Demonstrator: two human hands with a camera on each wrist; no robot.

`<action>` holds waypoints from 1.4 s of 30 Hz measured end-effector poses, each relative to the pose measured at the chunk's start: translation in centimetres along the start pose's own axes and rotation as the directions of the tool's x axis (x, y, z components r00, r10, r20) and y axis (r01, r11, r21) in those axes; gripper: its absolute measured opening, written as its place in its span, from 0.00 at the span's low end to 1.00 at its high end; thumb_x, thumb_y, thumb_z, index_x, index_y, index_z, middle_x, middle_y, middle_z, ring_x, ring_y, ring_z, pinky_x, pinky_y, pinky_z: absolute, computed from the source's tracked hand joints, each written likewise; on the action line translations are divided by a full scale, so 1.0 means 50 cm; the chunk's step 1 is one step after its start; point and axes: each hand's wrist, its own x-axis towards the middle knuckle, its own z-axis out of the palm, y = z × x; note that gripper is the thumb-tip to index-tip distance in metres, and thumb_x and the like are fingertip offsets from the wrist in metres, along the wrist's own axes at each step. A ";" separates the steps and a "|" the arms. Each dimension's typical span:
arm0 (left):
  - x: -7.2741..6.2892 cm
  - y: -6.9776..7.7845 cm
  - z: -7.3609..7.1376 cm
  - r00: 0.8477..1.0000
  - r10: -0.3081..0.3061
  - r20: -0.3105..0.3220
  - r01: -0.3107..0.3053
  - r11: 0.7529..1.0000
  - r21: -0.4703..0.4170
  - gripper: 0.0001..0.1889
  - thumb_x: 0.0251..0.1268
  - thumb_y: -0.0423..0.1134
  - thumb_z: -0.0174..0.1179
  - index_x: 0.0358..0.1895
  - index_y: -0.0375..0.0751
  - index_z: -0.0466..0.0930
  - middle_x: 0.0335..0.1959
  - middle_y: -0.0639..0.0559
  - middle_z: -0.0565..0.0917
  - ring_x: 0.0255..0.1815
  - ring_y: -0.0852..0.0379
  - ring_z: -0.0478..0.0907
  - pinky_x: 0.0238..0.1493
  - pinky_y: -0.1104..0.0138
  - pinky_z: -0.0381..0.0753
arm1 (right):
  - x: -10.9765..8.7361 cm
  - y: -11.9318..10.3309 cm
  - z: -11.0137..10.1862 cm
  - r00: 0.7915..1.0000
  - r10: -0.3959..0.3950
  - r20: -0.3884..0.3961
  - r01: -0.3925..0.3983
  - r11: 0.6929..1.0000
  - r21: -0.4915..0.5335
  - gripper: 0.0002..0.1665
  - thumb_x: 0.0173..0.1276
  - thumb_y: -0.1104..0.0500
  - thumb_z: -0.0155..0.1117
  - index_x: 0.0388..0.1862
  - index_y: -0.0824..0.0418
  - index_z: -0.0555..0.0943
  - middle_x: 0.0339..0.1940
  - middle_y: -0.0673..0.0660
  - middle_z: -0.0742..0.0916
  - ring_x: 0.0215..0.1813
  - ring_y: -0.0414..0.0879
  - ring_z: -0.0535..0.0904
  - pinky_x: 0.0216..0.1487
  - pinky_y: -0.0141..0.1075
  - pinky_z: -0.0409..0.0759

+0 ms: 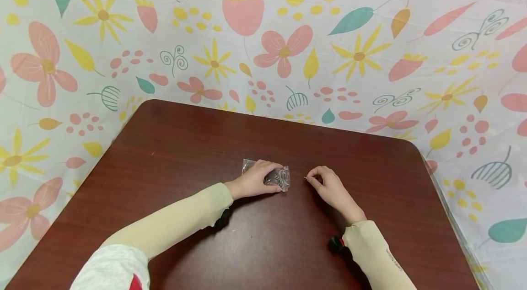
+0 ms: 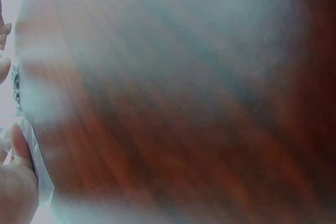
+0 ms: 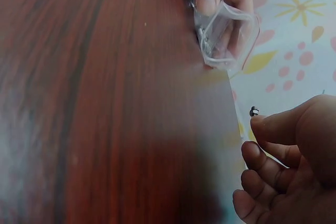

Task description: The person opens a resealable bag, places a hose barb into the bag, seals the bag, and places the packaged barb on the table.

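On the table, my left hand point(image 1: 256, 179) grips a clear plastic bag point(image 1: 285, 175), its thumb and fingers curled round the sides. The bag's mouth gapes toward my right hand, as the right wrist view shows. Small silvery metal parts point(image 3: 206, 41) lie inside; they look like screws, but their exact shape is blurred. Just right of the bag, my right hand point(image 1: 332, 190) pinches a small screw-like metal piece point(image 3: 254, 111) between thumb and index finger. Its other fingers are loosely curled. In the left wrist view only part of the left hand point(image 2: 18, 195) appears at the edge.
The dark brown wooden table point(image 1: 197, 134) reaches back to a flower-patterned cloth point(image 1: 284, 52) that hangs behind it and along the sides. Dark wrist straps point(image 1: 336, 244) show beneath the sleeve ends. A tiny pale speck point(image 1: 234, 230) lies near the table's middle.
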 end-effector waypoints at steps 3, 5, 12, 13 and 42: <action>0.000 0.001 0.000 1.000 -0.011 0.000 0.011 1.000 -0.004 0.34 0.68 0.48 0.71 0.74 0.42 0.72 0.69 0.44 0.78 0.70 0.46 0.72 0.72 0.54 0.69 | 0.005 -0.006 0.004 1.000 -0.015 0.001 0.015 1.000 0.006 0.03 0.78 0.63 0.63 0.42 0.60 0.83 0.44 0.57 0.84 0.43 0.51 0.75 0.48 0.47 0.74; 0.000 0.002 0.000 1.000 -0.010 -0.005 0.010 1.000 -0.008 0.34 0.68 0.48 0.71 0.73 0.41 0.72 0.69 0.44 0.78 0.69 0.45 0.72 0.72 0.54 0.69 | 0.008 -0.009 0.008 1.000 -0.021 0.000 0.021 1.000 0.011 0.04 0.78 0.62 0.63 0.42 0.60 0.84 0.43 0.56 0.84 0.43 0.51 0.75 0.48 0.47 0.74; -0.001 0.004 -0.001 1.000 -0.013 0.003 0.013 1.000 -0.001 0.34 0.68 0.48 0.71 0.74 0.40 0.72 0.69 0.43 0.78 0.70 0.45 0.72 0.72 0.54 0.69 | 0.017 -0.017 0.021 1.000 -0.030 0.004 0.030 0.999 0.023 0.03 0.77 0.62 0.64 0.41 0.59 0.84 0.42 0.55 0.84 0.42 0.49 0.75 0.47 0.45 0.74; -0.001 0.004 -0.001 1.000 -0.014 0.001 0.014 1.000 -0.002 0.34 0.68 0.48 0.71 0.73 0.40 0.72 0.69 0.43 0.78 0.69 0.44 0.72 0.72 0.53 0.69 | 0.018 -0.019 0.023 0.999 -0.033 0.005 0.033 0.999 0.026 0.03 0.77 0.62 0.64 0.41 0.58 0.84 0.42 0.55 0.84 0.42 0.49 0.75 0.47 0.45 0.75; 0.001 0.000 0.002 0.999 0.034 -0.034 -0.033 0.999 0.014 0.32 0.66 0.46 0.72 0.70 0.38 0.75 0.65 0.42 0.81 0.65 0.44 0.75 0.69 0.53 0.71 | 0.044 -0.082 0.074 0.992 -0.116 0.042 0.115 0.993 0.034 0.03 0.75 0.62 0.67 0.39 0.60 0.84 0.32 0.51 0.79 0.39 0.48 0.73 0.42 0.40 0.72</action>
